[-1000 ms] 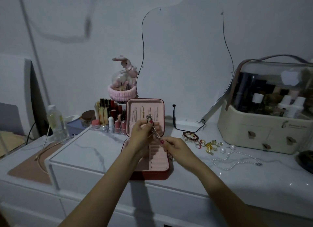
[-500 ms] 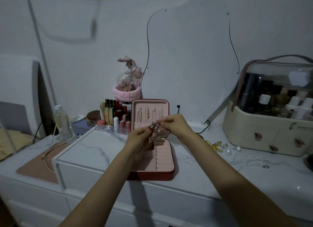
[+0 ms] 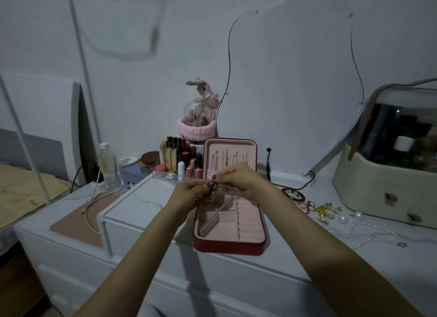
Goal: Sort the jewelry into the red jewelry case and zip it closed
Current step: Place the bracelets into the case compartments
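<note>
Your left hand (image 3: 189, 193) and right hand (image 3: 238, 178) pinch a chain bracelet (image 3: 212, 192) above the red jewelry case (image 3: 228, 247); next, lower it into a compartment.

A wavy-edged mirror (image 3: 295, 92) leans on the wall at twelve o'clock. A pink plush rabbit (image 3: 205, 92) tops a glass dome (image 3: 195, 113) at eleven, above a lipstick organizer (image 3: 179, 163). A cream cosmetics box (image 3: 383, 182) stands at two; a clear bottle (image 3: 109, 165) at ten.
</note>
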